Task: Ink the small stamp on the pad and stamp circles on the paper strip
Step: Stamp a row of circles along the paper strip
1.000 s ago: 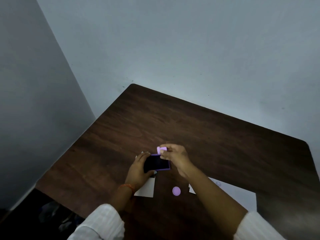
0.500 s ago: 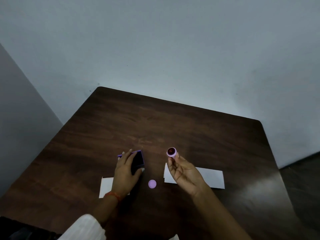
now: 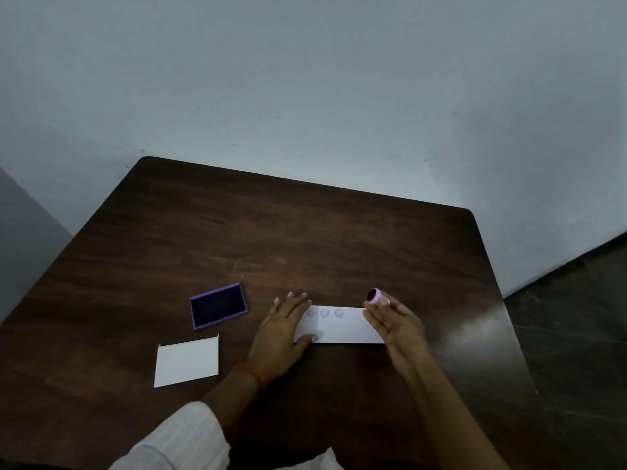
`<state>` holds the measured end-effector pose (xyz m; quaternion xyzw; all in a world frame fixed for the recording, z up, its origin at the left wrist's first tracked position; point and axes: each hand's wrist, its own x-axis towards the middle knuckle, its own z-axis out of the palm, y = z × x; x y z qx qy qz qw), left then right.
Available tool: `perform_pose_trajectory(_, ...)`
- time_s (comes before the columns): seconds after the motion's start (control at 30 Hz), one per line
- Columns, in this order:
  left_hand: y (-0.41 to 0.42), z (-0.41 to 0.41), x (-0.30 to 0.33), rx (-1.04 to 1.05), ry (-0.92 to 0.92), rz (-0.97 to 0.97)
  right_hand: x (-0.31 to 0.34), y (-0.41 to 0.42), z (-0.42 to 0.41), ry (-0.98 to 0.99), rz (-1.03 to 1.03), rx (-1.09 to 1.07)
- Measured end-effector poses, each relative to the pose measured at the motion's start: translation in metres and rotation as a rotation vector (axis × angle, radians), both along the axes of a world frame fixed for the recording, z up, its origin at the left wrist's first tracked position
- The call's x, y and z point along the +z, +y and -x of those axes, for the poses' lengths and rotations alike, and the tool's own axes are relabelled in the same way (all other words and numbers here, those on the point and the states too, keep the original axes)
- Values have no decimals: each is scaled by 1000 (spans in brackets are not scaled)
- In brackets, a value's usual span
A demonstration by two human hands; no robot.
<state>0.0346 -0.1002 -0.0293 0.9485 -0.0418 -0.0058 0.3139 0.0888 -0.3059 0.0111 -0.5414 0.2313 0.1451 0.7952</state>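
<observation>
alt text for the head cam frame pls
The right hand holds a small stamp above a paper strip bearing three faint circles, the left hand flat on its end. An open ink pad lies left on the table.

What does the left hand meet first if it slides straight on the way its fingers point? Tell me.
Nothing, as far as the picture shows. The left hand, flat on the white paper strip, points away from the person; ahead lies only bare dark wooden table, then the far edge. The purple ink pad sits off-line, leftward.
</observation>
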Motion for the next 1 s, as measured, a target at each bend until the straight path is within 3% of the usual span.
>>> perform_pose_trajectory(0.13,-13,-8,-1,-58,12,-83,-5,-1,1,-165,518,123)
perform_pose_trajectory(0.37,-25,-18,-11,-90,83,-229,-20,7,1,-509,1045,302)
perform_pose_trajectory(0.7,-23,-23,-19,-138,167,-366,-21,17,-8,-535,1370,589)
perform_pose_trajectory(1.0,-22,-22,-23,-158,174,-384,-19,25,-10,-463,1512,802)
